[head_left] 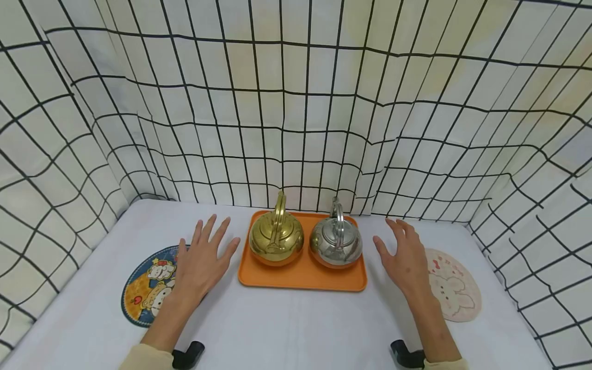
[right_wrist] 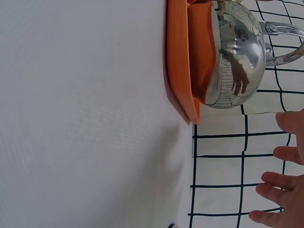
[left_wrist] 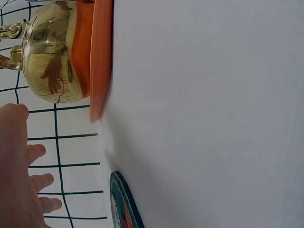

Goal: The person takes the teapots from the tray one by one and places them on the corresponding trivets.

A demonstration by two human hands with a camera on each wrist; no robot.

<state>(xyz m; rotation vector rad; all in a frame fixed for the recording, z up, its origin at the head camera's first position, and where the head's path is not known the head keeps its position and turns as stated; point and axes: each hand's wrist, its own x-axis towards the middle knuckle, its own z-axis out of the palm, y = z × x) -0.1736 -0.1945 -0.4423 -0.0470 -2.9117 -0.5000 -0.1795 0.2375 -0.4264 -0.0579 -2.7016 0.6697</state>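
A gold teapot and a silver teapot stand side by side on an orange tray, their handles arching over the lids. To the left of the tray, my left hand hovers with fingers spread, holding nothing. My right hand is likewise spread and bare on the right side, its thumb toward the silver teapot. In the left wrist view the thumb points toward the gold teapot, apart from it. The right wrist view has the fingers apart from the silver teapot.
A round blue and yellow cartoon mat lies partly under the left forearm. A round pale pink mat with a rabbit lies beside the right wrist. White cloth covers the table. A black-gridded white wall encloses the back and sides.
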